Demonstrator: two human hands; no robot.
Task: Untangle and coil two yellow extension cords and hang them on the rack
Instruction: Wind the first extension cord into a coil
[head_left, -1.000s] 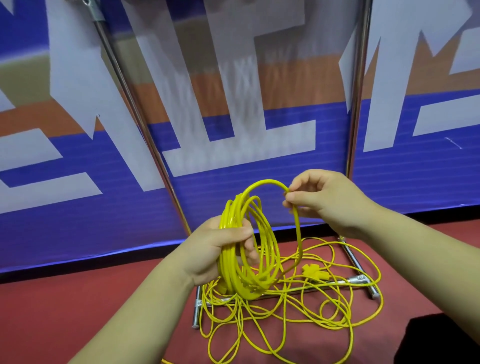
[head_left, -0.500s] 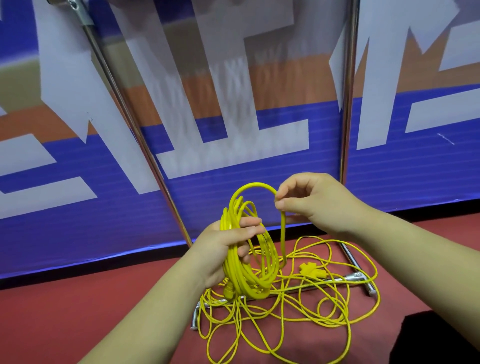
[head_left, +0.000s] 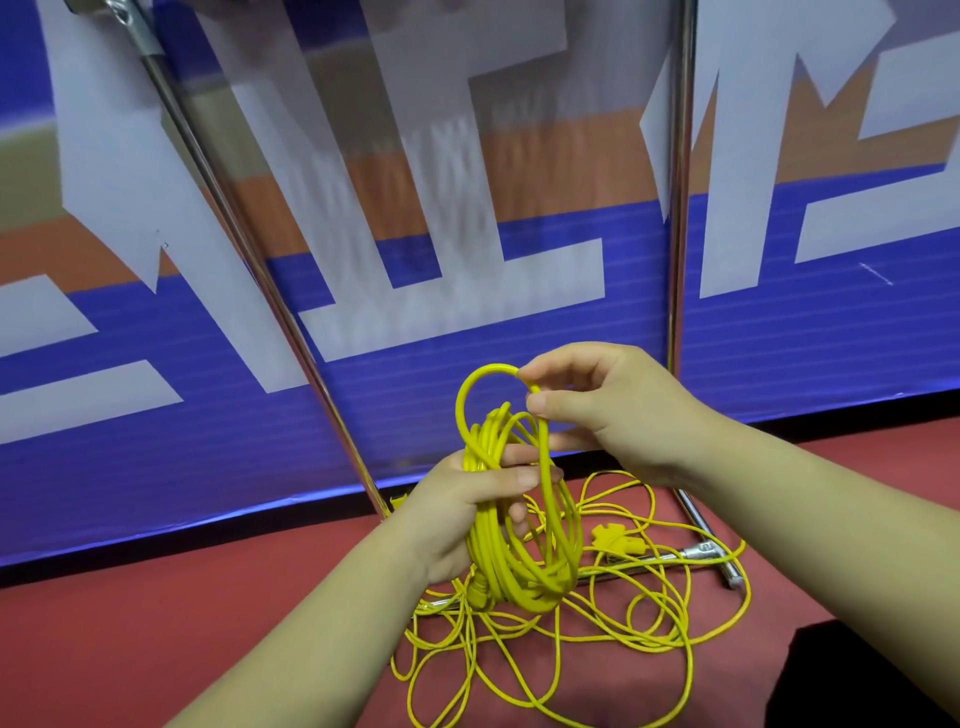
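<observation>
Yellow cord coil (head_left: 519, 587) in left hand (head_left: 457, 514), right hand (head_left: 623, 415) pinching, banner (head_left: 104, 467) unreadable

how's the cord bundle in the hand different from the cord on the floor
The bundle is gathered into neat stacked loops; the floor cord sprawls in loose, tangled loops. The bundle is gripped by the left hand, with the right hand pinching its top loop; the floor cord lies on the red floor, across the rack's base bar. Both are yellow.
</observation>
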